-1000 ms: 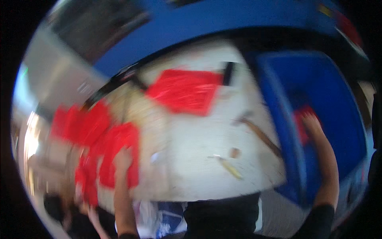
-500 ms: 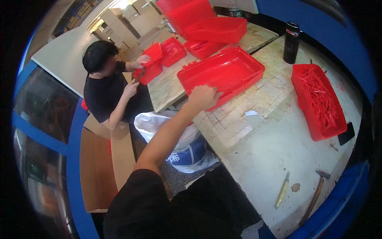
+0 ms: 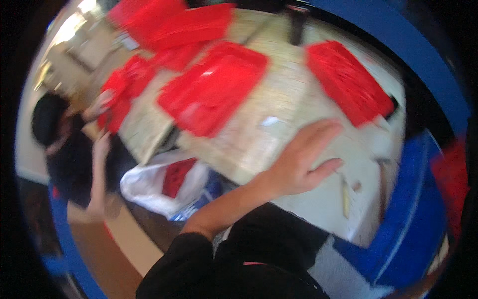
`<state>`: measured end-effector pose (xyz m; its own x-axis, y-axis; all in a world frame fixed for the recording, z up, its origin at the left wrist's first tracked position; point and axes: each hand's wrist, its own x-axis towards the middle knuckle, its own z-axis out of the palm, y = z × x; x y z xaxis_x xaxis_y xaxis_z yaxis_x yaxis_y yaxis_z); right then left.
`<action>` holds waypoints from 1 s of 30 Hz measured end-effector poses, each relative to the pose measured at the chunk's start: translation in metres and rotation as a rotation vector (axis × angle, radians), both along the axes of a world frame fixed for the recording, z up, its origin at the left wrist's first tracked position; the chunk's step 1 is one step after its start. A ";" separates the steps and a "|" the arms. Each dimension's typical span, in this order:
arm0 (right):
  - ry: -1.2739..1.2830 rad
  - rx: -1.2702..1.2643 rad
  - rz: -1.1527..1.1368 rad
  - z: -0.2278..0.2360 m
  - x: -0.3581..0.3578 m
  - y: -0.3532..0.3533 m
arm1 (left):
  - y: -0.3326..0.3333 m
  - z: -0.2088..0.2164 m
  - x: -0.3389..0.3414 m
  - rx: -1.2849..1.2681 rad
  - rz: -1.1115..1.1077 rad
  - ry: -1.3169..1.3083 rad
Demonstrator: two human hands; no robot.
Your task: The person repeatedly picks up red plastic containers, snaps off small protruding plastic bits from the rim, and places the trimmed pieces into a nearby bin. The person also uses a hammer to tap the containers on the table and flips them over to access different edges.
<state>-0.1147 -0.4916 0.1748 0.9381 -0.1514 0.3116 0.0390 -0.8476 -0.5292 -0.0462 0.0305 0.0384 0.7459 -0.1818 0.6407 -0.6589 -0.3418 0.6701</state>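
Note:
My left hand hangs over the worktable with fingers stretched out and thumb apart, open and holding nothing. Beneath and beyond it lie a yellow-handled knife and a hammer. Farther up the table is an open red plastic case, apart from the hand. A red tray filled with thin red strips sits at the far right. My right hand does not show; a blurred brownish strip at the lower right edge cannot be made out.
At the left a person in black handles red plastic parts. A white sack with red pieces inside stands beside the table, near a cardboard box. More red cases are stacked behind. A dark bottle stands at the back.
My left hand has let go of the red case's edge and moved right and toward me. The view has swung right, bringing a blue surface and a red shape in at the right.

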 end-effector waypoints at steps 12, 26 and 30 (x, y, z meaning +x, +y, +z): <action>0.747 0.347 0.419 -0.220 0.029 0.287 | 0.048 -0.026 -0.095 0.871 0.142 0.286; 0.422 -0.159 -0.095 -0.257 -0.017 0.205 | 0.073 -0.075 -0.103 0.983 -0.116 0.098; 0.398 -0.323 -0.110 -0.254 -0.023 0.177 | 0.108 -0.046 -0.087 1.300 -0.359 0.354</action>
